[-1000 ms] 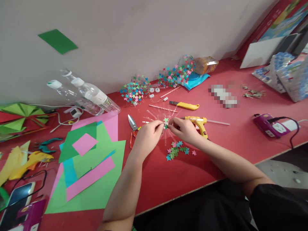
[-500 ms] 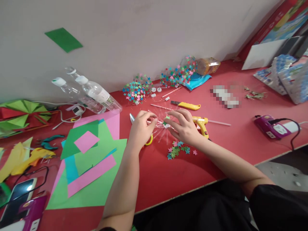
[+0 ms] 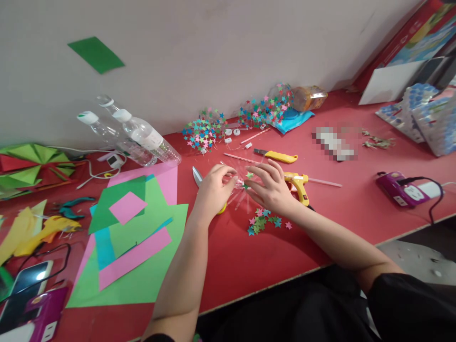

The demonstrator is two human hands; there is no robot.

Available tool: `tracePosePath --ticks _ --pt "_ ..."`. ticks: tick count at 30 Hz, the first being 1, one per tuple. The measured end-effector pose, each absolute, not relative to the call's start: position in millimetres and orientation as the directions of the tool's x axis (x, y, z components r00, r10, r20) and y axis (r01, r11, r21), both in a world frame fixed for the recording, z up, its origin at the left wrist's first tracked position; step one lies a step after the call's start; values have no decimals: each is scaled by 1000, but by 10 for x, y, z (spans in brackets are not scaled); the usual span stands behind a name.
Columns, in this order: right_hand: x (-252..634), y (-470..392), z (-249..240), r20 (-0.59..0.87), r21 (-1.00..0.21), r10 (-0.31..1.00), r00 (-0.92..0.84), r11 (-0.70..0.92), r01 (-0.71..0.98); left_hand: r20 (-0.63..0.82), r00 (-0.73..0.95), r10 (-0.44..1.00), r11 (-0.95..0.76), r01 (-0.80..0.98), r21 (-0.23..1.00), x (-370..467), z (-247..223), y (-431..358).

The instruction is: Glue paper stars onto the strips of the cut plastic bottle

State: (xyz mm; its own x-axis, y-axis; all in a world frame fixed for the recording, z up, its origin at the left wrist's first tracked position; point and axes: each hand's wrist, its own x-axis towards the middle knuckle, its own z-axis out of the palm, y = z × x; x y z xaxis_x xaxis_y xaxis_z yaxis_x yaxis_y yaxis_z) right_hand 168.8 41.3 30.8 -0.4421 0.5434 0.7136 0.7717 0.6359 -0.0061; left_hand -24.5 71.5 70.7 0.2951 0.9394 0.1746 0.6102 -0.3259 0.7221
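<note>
My left hand (image 3: 215, 190) is closed in a pinch on a spray of thin clear plastic strips (image 3: 242, 203) that fans out above the red table. Facing it, my right hand (image 3: 270, 189) curls its fingers around a small green paper star (image 3: 245, 186) among the strips. Another green star (image 3: 249, 175) shows at its fingertips. Loose pink, green and blue paper stars (image 3: 263, 221) lie in a small pile just below my right hand. Scissors (image 3: 197, 176) with yellow handles lie partly hidden under my left hand. A yellow glue gun (image 3: 301, 185) rests behind my right wrist.
A yellow utility knife (image 3: 281, 156) lies beyond my hands, with star-covered clusters (image 3: 203, 135) by the wall. Plastic bottles (image 3: 149, 140) stand at back left near coloured paper sheets (image 3: 142, 256). A purple power strip (image 3: 402, 187) sits right; the table edge runs along the front.
My left hand has shifted slightly right, closer to my right fingers. The green star at the fingertips has changed position a little, and a second one now shows.
</note>
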Motion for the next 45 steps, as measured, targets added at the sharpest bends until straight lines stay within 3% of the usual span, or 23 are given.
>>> tracePosePath --ticks 12,18,30,34,38,42,45 --pt "1664 421 272 765 8 490 -417 641 767 176 302 937 -335 629 702 -235 737 704" --pt "1665 404 290 732 -45 545 -409 638 769 173 292 941 -325 626 709 -241 721 704" --pt "1823 421 501 718 -364 664 -209 615 699 160 286 945 -310 620 721 -251 761 695" --pt "1947 431 520 670 -413 714 -203 585 698 141 275 951 -290 633 718 -257 768 696" --pt "2011 304 491 543 -360 777 -317 557 749 118 267 956 -265 623 736 -256 770 690" --pt "2026 189 415 497 -236 684 -534 699 675 82 258 963 -230 621 749 -260 770 682" --pt "2035 192 324 503 -222 657 -562 726 650 60 257 965 -215 635 742 -268 770 675"
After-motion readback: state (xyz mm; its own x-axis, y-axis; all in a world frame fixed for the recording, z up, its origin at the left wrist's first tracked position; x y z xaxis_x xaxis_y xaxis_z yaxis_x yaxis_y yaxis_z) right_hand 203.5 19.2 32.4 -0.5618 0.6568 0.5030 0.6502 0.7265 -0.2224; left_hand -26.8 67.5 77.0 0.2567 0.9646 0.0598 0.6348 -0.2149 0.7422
